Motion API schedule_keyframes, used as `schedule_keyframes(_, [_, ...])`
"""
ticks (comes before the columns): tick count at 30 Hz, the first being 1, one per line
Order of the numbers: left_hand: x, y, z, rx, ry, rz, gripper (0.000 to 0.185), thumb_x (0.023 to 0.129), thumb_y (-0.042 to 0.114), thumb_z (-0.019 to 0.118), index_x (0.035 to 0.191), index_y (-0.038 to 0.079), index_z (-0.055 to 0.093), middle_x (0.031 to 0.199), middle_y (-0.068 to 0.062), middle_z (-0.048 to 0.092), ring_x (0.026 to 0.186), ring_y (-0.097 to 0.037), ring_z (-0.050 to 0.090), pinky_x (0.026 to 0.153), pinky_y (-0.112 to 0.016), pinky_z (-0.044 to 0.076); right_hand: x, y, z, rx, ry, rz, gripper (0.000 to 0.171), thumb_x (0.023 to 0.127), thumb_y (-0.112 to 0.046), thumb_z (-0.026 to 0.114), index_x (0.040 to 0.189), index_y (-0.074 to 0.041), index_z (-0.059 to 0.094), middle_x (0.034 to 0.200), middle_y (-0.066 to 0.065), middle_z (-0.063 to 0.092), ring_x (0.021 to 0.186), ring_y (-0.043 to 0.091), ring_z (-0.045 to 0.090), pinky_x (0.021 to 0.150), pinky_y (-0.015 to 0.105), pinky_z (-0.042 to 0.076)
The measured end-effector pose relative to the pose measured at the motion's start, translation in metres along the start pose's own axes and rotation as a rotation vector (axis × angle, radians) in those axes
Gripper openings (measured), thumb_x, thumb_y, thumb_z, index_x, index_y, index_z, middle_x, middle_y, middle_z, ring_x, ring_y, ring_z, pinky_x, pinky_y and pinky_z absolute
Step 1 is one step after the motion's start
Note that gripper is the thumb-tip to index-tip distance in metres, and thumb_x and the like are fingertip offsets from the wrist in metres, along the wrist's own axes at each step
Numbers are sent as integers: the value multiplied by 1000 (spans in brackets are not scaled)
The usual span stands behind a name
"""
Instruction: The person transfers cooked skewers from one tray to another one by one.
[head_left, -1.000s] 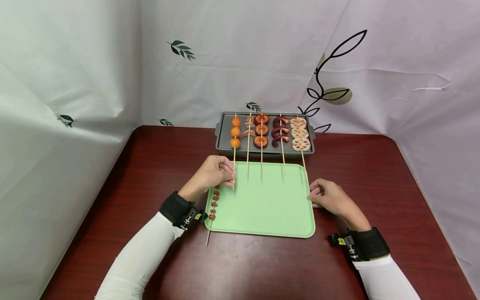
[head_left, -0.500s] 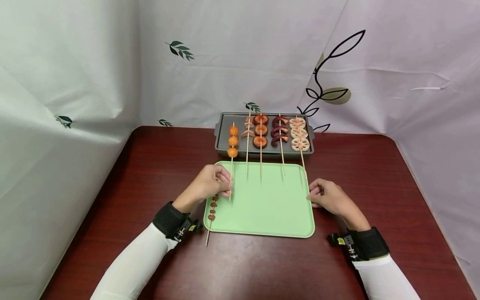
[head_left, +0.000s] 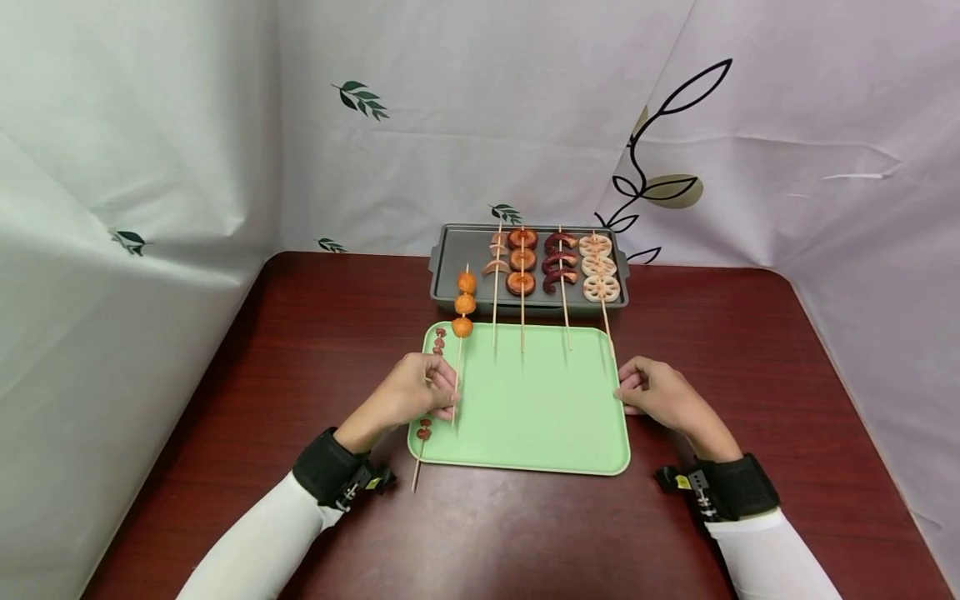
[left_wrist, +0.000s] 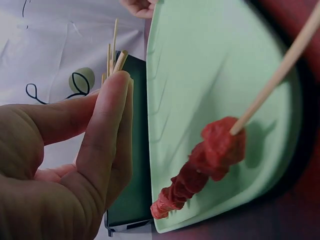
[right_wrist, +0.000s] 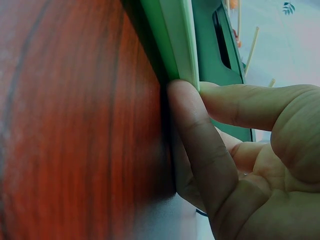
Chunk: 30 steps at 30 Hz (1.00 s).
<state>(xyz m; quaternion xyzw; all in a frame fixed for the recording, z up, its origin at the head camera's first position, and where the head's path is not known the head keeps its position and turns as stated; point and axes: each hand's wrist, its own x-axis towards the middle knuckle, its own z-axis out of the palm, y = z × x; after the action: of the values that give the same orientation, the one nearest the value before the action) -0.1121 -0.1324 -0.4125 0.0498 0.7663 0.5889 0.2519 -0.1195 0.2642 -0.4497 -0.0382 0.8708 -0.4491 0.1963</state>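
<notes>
No words, numbers or brands can be read in any view. In the head view, a small yellow label (head_left: 373, 482) shows beside the left black wristband (head_left: 327, 467), lower left of centre, and another yellow sticker (head_left: 683, 482) beside the right black wristband (head_left: 738, 489), lower right; both are too small to read.
</notes>
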Motion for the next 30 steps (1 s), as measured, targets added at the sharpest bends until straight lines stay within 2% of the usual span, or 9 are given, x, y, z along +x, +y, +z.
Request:
schedule_keyframes(19, [-28,-17,7,30,-48,0,10,86,-14,68,90,-9,60,72,-11,66,61,-17,70,60,-38,66,-1,1,1,13,-7,-1,26,98,-8,65,117,7,57,92,7,56,79,13,60,68,25,60])
schedule_keyframes(30, [-43,-23,14,16,-59,-10,11,85,-15,68,90,-9,61,73,-10,66,62,-17,70,61,-39,66,0,2,1,-9,7,-3,24,97,-8,65,116,6,58,91,5,56,77,11,60,67,24,59])
